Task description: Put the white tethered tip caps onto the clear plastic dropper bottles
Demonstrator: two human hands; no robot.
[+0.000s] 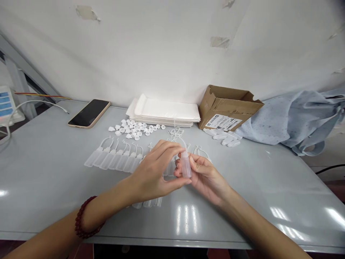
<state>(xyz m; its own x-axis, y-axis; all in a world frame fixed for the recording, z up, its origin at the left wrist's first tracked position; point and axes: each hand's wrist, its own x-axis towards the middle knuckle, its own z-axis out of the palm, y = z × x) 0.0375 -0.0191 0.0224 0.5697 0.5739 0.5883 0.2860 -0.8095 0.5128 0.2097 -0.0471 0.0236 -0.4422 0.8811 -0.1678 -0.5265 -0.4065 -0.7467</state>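
A small translucent plastic bottle [185,166] stands upright between both hands above the grey table [48,180]. My right hand [206,176] is closed round its body from the right. My left hand [153,171], with a red bead bracelet on the wrist, pinches the bottle's top and lower side with fingertips and thumb. Behind the hands lies a row of several more bottles [113,158] with tethered caps, laid side by side. A heap of small white nozzle tips and caps [134,129] lies farther back.
A phone [88,113] lies at the back left, a stack of white padded envelopes [164,113] at the back centre, an open cardboard box [229,109] to their right with a few bottles [225,136] before it. A blue cloth bag [296,118] lies far right. A wall is close behind.
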